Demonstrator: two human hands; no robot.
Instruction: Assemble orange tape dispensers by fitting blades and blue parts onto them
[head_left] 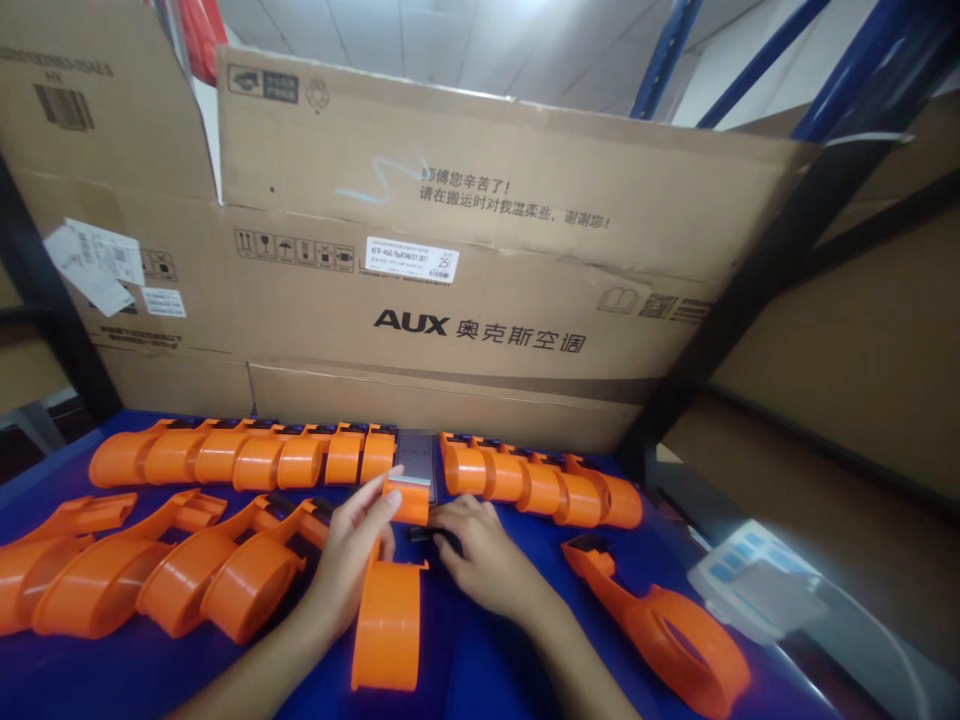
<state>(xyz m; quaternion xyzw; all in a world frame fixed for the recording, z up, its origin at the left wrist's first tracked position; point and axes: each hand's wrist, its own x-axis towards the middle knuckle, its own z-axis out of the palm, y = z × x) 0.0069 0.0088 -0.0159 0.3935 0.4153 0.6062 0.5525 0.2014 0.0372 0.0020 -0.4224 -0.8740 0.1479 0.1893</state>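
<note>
My left hand [356, 535] grips an orange plastic tape dispenser [388, 625] by its upper part. The dispenser's round drum hangs down toward me, and a pale metal strip [409, 480] runs along its top edge. Just right of that upper part, my right hand [476, 550] has its fingers curled around a small black piece [421, 533]. Its exact shape is mostly covered by the fingers. Behind both hands a dark flat box [417, 452] lies between two rows of dispensers.
More orange dispensers stand in a back row at left [217, 455] and right [540, 485]. Several larger-looking ones [176, 580] lie front left, another dispenser [682, 640] at right. A white device [757, 580] sits at the right edge. Cardboard [480, 230] walls the blue table [480, 670].
</note>
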